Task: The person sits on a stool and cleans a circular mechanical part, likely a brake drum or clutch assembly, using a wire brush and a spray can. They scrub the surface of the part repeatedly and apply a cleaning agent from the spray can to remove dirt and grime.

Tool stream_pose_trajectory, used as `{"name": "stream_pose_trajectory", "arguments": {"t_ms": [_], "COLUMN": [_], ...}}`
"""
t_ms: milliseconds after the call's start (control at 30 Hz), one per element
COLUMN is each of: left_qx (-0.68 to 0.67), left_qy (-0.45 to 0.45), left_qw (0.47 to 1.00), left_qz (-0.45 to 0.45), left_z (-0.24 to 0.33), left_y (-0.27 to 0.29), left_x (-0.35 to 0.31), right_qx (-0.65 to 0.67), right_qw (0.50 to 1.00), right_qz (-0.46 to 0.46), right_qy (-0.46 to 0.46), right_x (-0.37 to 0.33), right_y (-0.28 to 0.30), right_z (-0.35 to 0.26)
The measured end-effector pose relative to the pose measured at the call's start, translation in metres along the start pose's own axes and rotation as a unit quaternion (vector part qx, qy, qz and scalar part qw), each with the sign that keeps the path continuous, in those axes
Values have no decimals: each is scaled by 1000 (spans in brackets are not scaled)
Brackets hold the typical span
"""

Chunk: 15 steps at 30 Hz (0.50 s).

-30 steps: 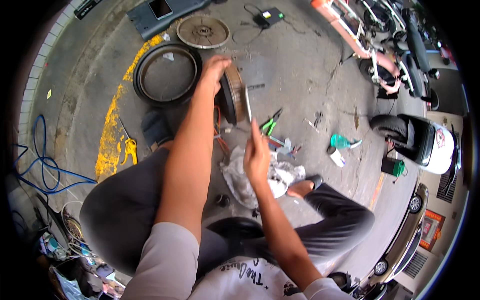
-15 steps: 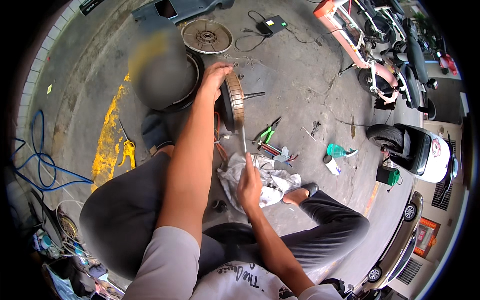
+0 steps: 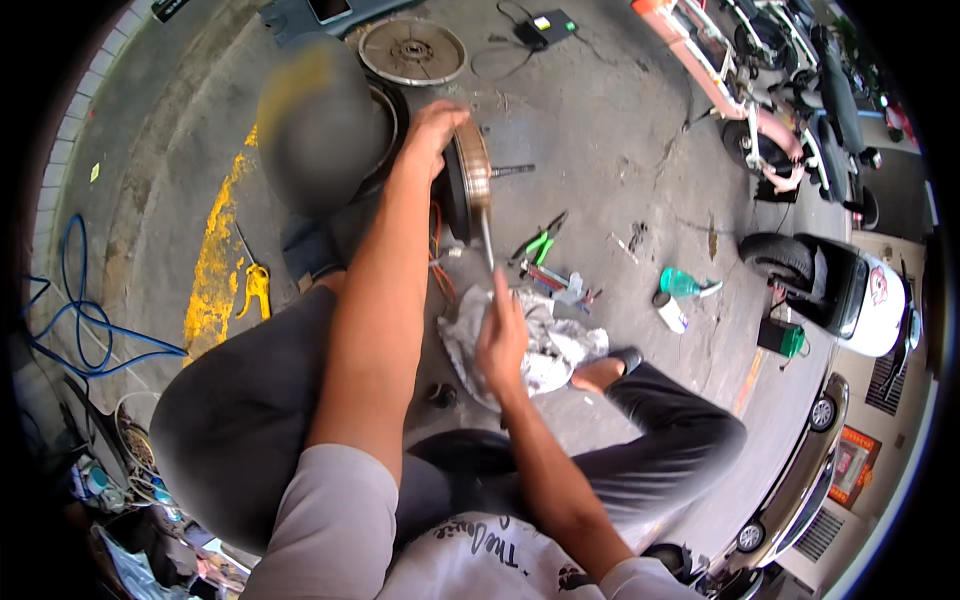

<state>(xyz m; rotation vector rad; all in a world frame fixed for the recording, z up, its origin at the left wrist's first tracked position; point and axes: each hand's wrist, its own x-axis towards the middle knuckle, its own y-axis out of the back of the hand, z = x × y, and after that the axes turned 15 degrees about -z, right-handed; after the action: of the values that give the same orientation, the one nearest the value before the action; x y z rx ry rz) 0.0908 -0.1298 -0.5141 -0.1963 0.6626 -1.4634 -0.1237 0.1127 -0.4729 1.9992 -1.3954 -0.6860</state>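
Note:
A round hub motor stator [image 3: 474, 165] with a brownish segmented rim stands on edge on the ground before me, its axle pointing right. My left hand [image 3: 434, 135] is closed over the top of it. In my right hand [image 3: 502, 340] is a long slim metal tool [image 3: 488, 243], its tip against the lower part of the stator's rim; my fingers hide its handle. A dirty white rag [image 3: 565, 345] lies beneath and beside my right hand. Green-handled pliers [image 3: 541, 240] and a cluster of thin tools [image 3: 555, 284] lie right of the stator.
Behind stand a round metal cover [image 3: 413, 52] and a black charger [image 3: 548, 28] with its cable. A yellow air blow gun [image 3: 257, 290] and blue hose [image 3: 95, 330] lie left. Rightward are a green bottle [image 3: 680, 283], a white can [image 3: 669, 312] and parked scooters [image 3: 845, 295].
My right hand has pushed forward with the tool, toward the stator. The left hand stays on the stator's top edge. The whole view has shifted slightly.

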Motion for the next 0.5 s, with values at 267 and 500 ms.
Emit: {"name": "stream_pose_trajectory", "arguments": {"t_ms": [267,500], "left_qx": [1,-16], "left_qy": [22,33], "left_qw": [1000,999], "left_qz": [-10,7], "left_z": [-6,-3], "left_y": [-5,1], "left_x": [4,-4], "right_qx": [15,26], "right_qw": [1000,999], "right_qz": [24,28], "right_qy": [3,36], "right_x": [15,71], "right_y": [-20,-5], "right_z": [22,-22]}}
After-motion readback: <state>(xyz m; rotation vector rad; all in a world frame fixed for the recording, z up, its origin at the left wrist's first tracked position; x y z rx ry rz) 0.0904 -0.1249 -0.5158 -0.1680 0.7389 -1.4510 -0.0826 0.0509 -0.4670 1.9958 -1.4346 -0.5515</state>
